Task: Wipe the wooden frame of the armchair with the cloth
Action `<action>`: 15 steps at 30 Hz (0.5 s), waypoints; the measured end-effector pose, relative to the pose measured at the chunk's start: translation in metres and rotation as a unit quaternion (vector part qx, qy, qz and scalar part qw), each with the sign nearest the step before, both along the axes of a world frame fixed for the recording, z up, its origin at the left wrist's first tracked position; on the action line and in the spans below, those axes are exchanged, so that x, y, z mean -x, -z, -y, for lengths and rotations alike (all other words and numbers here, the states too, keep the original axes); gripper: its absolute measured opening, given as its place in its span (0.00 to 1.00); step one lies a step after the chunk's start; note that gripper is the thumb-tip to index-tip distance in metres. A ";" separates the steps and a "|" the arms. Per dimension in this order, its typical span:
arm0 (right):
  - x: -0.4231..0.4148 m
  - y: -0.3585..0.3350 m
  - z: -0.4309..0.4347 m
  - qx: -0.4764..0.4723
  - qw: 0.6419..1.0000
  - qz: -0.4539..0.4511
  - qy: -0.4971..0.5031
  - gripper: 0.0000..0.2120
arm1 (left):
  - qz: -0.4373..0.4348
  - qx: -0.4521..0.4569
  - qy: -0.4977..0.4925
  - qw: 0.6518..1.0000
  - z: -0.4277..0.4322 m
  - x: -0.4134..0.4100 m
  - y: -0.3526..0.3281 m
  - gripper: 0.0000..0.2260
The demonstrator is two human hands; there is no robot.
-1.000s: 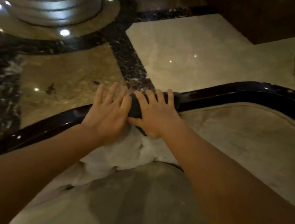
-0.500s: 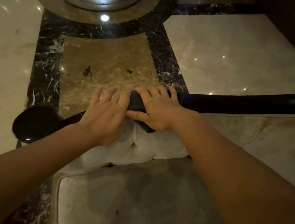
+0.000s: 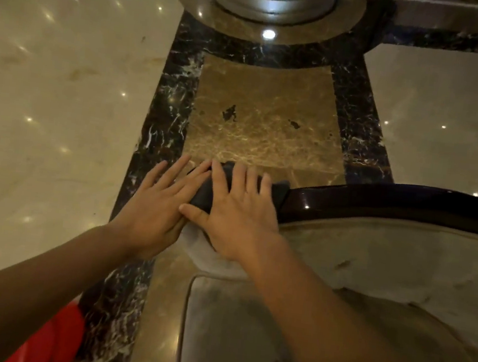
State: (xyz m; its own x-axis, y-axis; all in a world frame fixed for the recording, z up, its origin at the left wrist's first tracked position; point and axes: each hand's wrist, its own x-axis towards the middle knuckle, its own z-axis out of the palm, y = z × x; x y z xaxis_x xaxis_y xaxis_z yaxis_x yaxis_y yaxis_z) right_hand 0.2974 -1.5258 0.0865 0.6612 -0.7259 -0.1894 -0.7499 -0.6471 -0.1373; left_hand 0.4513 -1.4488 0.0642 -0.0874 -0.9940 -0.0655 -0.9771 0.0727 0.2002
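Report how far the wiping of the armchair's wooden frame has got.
Done: cannot be judged; the dark frame gleams along its visible length, but no wiped stretch stands out. In hand: the right hand presses the dark cloth flat on the frame's left end, the left hand resting beside it. Left: possibly the rail running right, and any frame parts out of view.

Both hands lie flat at the end of the dark wooden frame (image 3: pixel 378 202). The right hand (image 3: pixel 236 219) presses a dark cloth (image 3: pixel 204 194) onto it, and the left hand (image 3: pixel 154 210) rests alongside, above the marble floor (image 3: pixel 262 124).
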 end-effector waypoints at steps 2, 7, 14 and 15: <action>-0.016 0.004 0.005 -0.019 0.999 0.040 -0.006 0.46 | -0.088 0.039 -0.042 0.994 0.001 -0.014 0.011 0.26; -0.079 0.010 0.025 -0.009 0.994 -0.034 -0.103 0.34 | -0.393 0.042 -0.240 0.886 -0.015 -0.005 0.056 0.16; -0.072 0.021 -0.004 0.107 0.987 0.052 -0.105 0.22 | -0.489 0.119 -0.385 0.774 -0.027 0.040 0.065 0.16; -0.065 0.025 -0.012 0.119 0.987 0.070 -0.086 0.20 | -0.509 0.117 -0.409 0.748 -0.028 0.047 0.062 0.17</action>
